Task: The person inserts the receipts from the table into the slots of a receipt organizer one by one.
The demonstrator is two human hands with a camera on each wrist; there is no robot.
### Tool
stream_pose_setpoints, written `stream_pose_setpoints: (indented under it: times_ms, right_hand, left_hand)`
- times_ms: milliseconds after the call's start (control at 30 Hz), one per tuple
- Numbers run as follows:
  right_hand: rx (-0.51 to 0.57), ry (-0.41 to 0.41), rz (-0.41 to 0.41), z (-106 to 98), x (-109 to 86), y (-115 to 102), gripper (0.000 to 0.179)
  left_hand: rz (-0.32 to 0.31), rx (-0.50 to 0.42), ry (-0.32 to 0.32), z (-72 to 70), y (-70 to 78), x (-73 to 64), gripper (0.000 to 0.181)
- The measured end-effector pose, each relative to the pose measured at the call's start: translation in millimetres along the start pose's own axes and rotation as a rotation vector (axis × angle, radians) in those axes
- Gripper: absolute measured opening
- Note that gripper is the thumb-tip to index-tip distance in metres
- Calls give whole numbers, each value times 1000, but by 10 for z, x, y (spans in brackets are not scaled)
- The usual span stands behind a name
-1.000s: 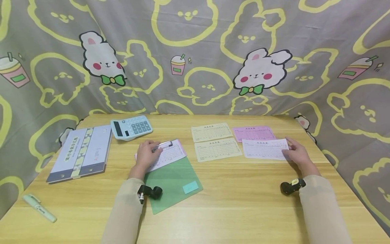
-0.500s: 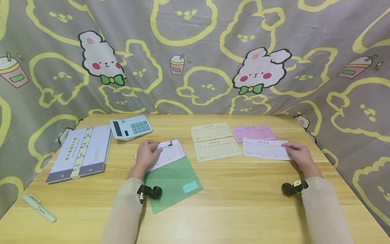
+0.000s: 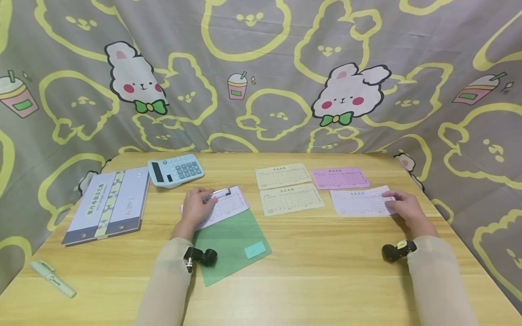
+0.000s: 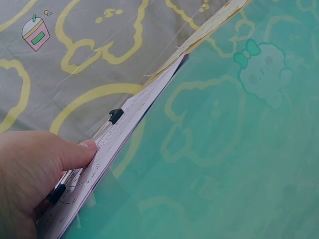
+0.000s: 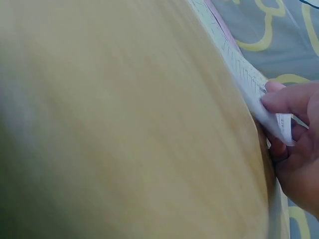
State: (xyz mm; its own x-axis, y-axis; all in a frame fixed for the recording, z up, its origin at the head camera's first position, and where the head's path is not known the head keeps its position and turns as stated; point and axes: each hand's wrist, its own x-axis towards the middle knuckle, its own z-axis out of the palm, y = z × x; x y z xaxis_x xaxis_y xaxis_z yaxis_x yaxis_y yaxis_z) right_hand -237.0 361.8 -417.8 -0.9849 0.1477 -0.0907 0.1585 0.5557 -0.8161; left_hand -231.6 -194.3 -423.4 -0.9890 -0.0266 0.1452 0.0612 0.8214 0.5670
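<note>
My left hand (image 3: pixel 196 209) grips the metal clip (image 3: pixel 220 194) end of a green see-through clipboard (image 3: pixel 228 258). Its thumb lies over the clip bar in the left wrist view; the other fingers are mostly hidden. Under the clip is a pale printed form (image 3: pixel 229 208) with a pink sheet edge behind it. At the right, my right hand (image 3: pixel 409 209) pinches the right end of a white printed form (image 3: pixel 359 203) between thumb and fingers. That end bends up in the right wrist view. Just behind lies a pink form (image 3: pixel 340 179).
Two cream forms, one behind (image 3: pixel 282 176) and one in front (image 3: pixel 291 200), lie between the hands. A light blue calculator (image 3: pixel 177 170) and a lavender account book (image 3: pixel 110 203) stand at the back left. Front left lies a pale green highlighter (image 3: pixel 53 278). A patterned curtain borders the table.
My right hand has slid the white form a little to the right and toward me, uncovering more of the pink form. The left hand has stayed on the clipboard.
</note>
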Motion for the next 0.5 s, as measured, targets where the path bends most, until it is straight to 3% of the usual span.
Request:
stream_pose_setpoints:
  times_ms: [500]
  right_hand:
    - [-60, -48, 26, -54, 37, 18, 45]
  left_hand:
    - [11, -5, 11, -2, -1, -3, 38]
